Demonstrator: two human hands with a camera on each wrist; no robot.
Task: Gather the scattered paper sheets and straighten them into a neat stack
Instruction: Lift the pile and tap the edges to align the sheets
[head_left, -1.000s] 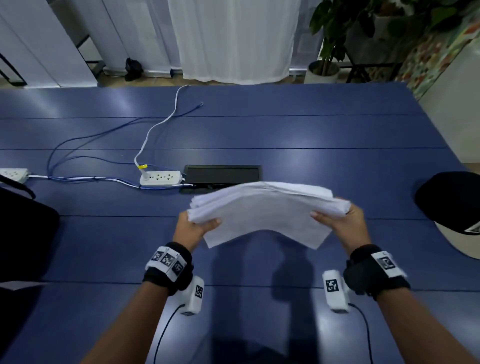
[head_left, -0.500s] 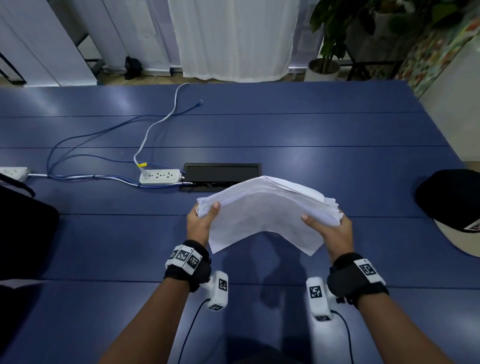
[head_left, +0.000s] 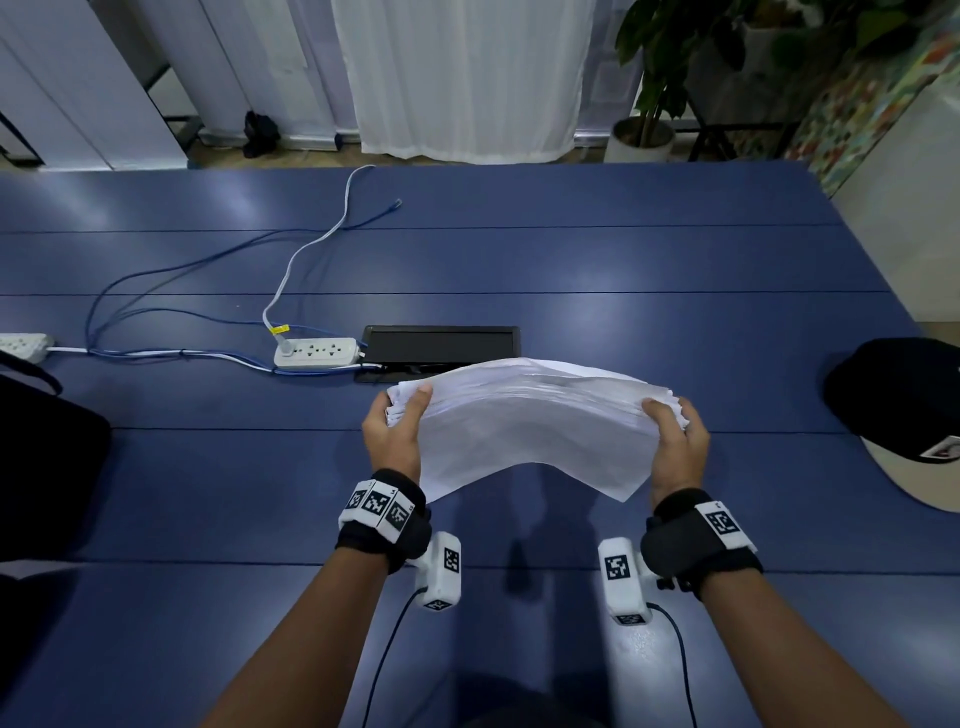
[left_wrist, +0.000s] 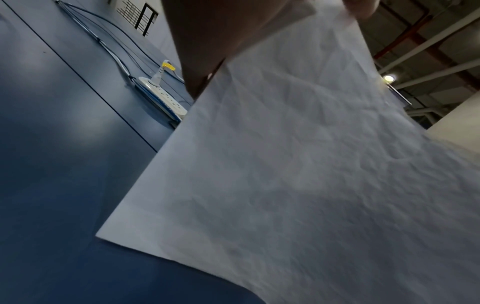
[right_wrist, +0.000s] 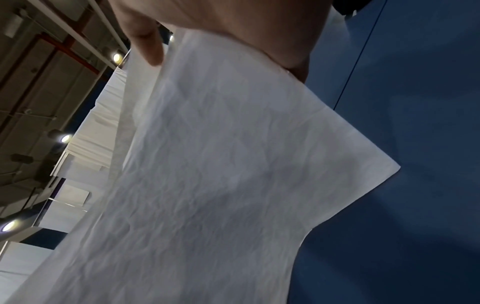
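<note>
A thick stack of white paper sheets (head_left: 530, 421) hangs in the air over the blue table (head_left: 623, 270), bowed upward in the middle. My left hand (head_left: 397, 431) grips its left end, thumb on top. At the right end my right hand (head_left: 675, 439) holds it the same way. The near edge of the stack droops toward me. From below, the left wrist view shows the crumpled underside of the sheets (left_wrist: 298, 164) under my palm (left_wrist: 221, 30). The right wrist view shows the same underside (right_wrist: 207, 164) with my thumb (right_wrist: 148, 45) at its edge.
A white power strip (head_left: 317, 353) with blue and white cables lies left of a black cable hatch (head_left: 441, 345) just behind the paper. A black cap (head_left: 904, 405) sits at the right edge. A dark bag (head_left: 41, 447) fills the left edge.
Both hands moved closer together and lifted the stack slightly, so the sheets bow up more in the middle. The grip at each end is unchanged.
</note>
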